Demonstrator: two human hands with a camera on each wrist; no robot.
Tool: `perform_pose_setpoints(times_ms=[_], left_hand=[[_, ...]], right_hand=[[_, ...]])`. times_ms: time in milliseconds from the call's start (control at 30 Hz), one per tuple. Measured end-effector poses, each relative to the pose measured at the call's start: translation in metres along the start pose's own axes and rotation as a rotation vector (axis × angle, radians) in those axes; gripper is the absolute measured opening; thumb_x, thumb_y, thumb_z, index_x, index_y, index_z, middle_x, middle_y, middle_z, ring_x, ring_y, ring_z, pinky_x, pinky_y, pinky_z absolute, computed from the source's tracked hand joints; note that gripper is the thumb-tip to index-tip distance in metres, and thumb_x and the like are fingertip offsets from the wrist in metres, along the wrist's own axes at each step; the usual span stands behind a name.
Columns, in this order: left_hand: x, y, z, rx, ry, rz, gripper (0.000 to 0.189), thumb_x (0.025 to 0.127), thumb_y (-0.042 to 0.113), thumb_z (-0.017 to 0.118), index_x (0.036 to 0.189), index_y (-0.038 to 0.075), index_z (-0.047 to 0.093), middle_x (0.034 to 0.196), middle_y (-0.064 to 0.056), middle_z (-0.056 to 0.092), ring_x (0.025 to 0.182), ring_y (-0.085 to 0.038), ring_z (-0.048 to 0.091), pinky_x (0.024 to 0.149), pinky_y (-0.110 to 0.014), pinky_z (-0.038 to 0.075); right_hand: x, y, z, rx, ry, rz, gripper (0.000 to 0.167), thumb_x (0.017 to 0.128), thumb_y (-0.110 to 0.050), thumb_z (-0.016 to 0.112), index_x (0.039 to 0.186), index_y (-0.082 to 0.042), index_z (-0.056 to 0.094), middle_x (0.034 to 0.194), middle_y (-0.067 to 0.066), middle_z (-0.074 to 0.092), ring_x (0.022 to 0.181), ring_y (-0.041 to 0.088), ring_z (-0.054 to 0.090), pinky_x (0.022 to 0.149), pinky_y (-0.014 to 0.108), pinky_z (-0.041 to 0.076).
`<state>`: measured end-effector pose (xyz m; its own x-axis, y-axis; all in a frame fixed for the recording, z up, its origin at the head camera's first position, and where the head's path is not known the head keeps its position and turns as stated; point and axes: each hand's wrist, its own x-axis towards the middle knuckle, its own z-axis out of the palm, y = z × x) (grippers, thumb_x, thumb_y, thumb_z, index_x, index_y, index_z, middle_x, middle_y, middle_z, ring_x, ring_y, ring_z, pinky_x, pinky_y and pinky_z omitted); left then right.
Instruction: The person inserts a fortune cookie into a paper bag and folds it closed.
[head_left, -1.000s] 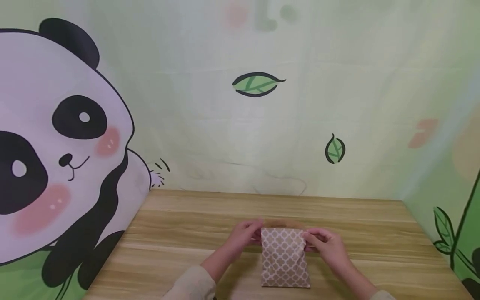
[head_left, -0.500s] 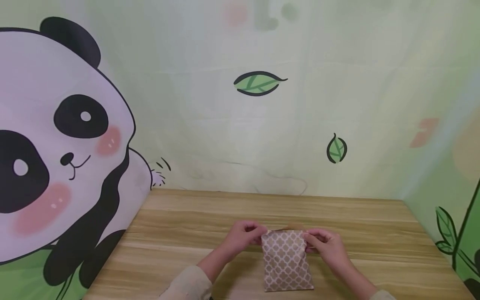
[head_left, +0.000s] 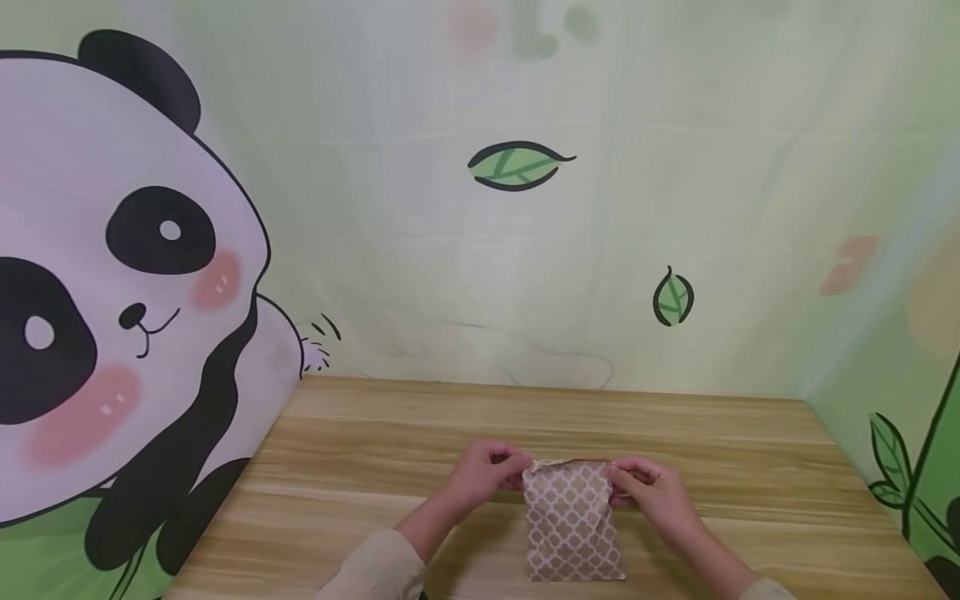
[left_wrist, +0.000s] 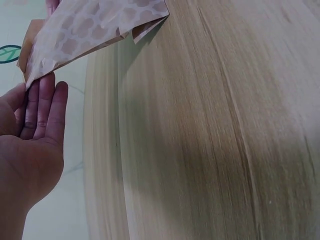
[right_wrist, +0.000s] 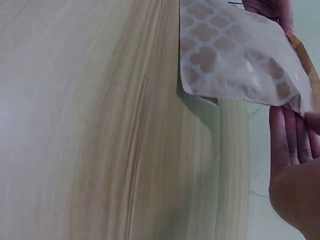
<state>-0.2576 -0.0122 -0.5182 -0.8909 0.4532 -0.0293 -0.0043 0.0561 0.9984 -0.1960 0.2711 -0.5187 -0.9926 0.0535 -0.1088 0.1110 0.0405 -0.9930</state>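
Note:
A brown paper bag (head_left: 574, 525) with a white lattice print stands between my hands, its lower end near the front of the table. My left hand (head_left: 483, 473) pinches its top left corner between thumb and fingers. At the top right corner, my right hand (head_left: 654, 487) pinches the paper the same way. The top edge is creased, with a strip of plain brown paper showing along it. In the left wrist view the left hand (left_wrist: 37, 130) grips the corner from beneath, and the bag (left_wrist: 95, 30) slants down to the tabletop. In the right wrist view the right hand (right_wrist: 295, 155) mirrors this.
The wood-grain table (head_left: 360, 433) stretches out on both sides of the bag. Behind it hangs a pale green backdrop (head_left: 420, 275) printed with leaves, and a large panda print (head_left: 172, 333) fills the left side.
The plain brown flap at the bag's top, raised earlier, now lies lower along the edge. My left hand has shifted slightly right onto the corner. The bag's lower end has shifted slightly.

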Motion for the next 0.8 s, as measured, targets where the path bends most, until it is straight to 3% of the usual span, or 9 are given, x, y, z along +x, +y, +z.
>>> perform_pose_setpoints(times_ms=[167, 267, 400, 567, 800], left_hand=[[0.001, -0.001, 0.002, -0.007, 0.001, -0.003, 0.024, 0.105, 0.015, 0.070, 0.109, -0.008, 0.075, 0.090, -0.006, 0.077, 0.077, -0.015, 0.073, 0.085, -0.040, 0.066], [0.001, -0.002, 0.003, -0.008, 0.001, 0.000, 0.025, 0.105, 0.014, 0.069, 0.109, -0.010, 0.075, 0.088, -0.005, 0.076, 0.076, -0.014, 0.072, 0.084, -0.039, 0.066], [0.002, -0.004, 0.003, -0.012, -0.007, 0.009, 0.026, 0.105, 0.014, 0.070, 0.108, -0.011, 0.074, 0.087, -0.005, 0.076, 0.075, -0.014, 0.071, 0.083, -0.040, 0.066], [0.002, -0.007, 0.003, -0.017, -0.008, 0.008, 0.027, 0.105, 0.014, 0.070, 0.108, -0.012, 0.074, 0.087, -0.005, 0.076, 0.075, -0.013, 0.071, 0.083, -0.040, 0.066], [0.002, -0.007, 0.004, -0.023, 0.006, 0.001, 0.025, 0.105, 0.013, 0.070, 0.108, -0.012, 0.074, 0.086, -0.005, 0.076, 0.074, -0.013, 0.071, 0.083, -0.042, 0.066]], right_hand=[[0.001, -0.002, -0.007, 0.084, -0.085, 0.074, 0.049, 0.117, -0.031, 0.043, 0.118, 0.013, 0.065, 0.099, 0.008, 0.074, 0.091, 0.018, 0.074, 0.086, 0.035, 0.065], [0.005, -0.003, -0.010, 0.101, -0.133, 0.114, 0.064, 0.117, -0.048, 0.034, 0.120, 0.010, 0.061, 0.097, 0.006, 0.074, 0.091, 0.018, 0.074, 0.087, 0.035, 0.065], [0.009, -0.003, -0.008, 0.052, -0.140, 0.148, 0.064, 0.114, -0.054, 0.039, 0.115, 0.005, 0.060, 0.097, 0.007, 0.071, 0.089, 0.020, 0.072, 0.084, 0.037, 0.065], [0.014, -0.003, -0.005, -0.021, -0.139, 0.159, 0.054, 0.112, -0.050, 0.053, 0.108, 0.002, 0.066, 0.095, 0.007, 0.068, 0.086, 0.019, 0.070, 0.080, 0.036, 0.065], [0.016, -0.005, -0.007, -0.034, -0.241, 0.109, 0.044, 0.111, -0.037, 0.061, 0.118, 0.004, 0.072, 0.094, 0.005, 0.075, 0.085, 0.019, 0.075, 0.082, 0.034, 0.065]])
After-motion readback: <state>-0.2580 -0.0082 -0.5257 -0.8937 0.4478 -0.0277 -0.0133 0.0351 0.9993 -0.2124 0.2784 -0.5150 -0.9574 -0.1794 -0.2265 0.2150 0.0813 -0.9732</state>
